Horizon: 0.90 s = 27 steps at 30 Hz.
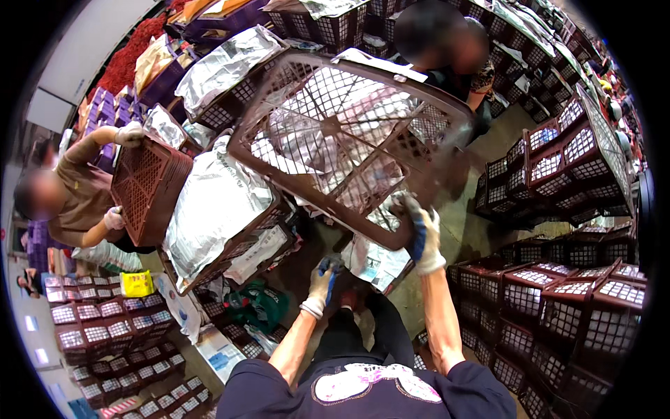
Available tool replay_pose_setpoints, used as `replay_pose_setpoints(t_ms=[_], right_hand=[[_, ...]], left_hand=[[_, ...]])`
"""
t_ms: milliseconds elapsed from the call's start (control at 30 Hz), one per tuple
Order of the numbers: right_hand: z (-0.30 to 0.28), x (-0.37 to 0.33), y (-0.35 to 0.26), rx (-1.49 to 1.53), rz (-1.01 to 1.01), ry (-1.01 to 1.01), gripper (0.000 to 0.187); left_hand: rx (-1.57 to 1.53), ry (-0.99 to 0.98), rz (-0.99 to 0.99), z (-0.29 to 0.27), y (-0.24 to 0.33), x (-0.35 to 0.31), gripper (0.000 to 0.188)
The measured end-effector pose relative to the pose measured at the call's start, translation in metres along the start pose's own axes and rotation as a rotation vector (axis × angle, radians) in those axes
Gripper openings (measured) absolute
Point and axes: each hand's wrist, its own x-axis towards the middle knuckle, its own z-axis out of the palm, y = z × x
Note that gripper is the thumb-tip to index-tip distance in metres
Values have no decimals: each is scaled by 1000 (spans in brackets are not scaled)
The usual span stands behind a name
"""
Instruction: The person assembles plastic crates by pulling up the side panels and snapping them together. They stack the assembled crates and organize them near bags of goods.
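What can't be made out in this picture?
- Fingertips of the right hand: head view, blurred against the lattice crate.
- Load under the white sheeting: head view, hidden by the sheeting.
- Outermost lower-right crates: head view, cut off by the dark fisheye rim.

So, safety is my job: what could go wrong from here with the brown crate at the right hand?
The brown crate might slip or swing: the right hand is at its near corner, grip unclear, while the left hand is apart from it. In this view the crate's far corner is close to a person's patterned sleeve, so it could bump them, though depth is hard to judge.
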Motion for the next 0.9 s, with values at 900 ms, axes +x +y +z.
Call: replay_pose_setpoints(t_ms=[900], right_hand=[[-168,-188,-89,419,264,429,55]], left_hand=[[169,-376,637,-32,157,-58,17]])
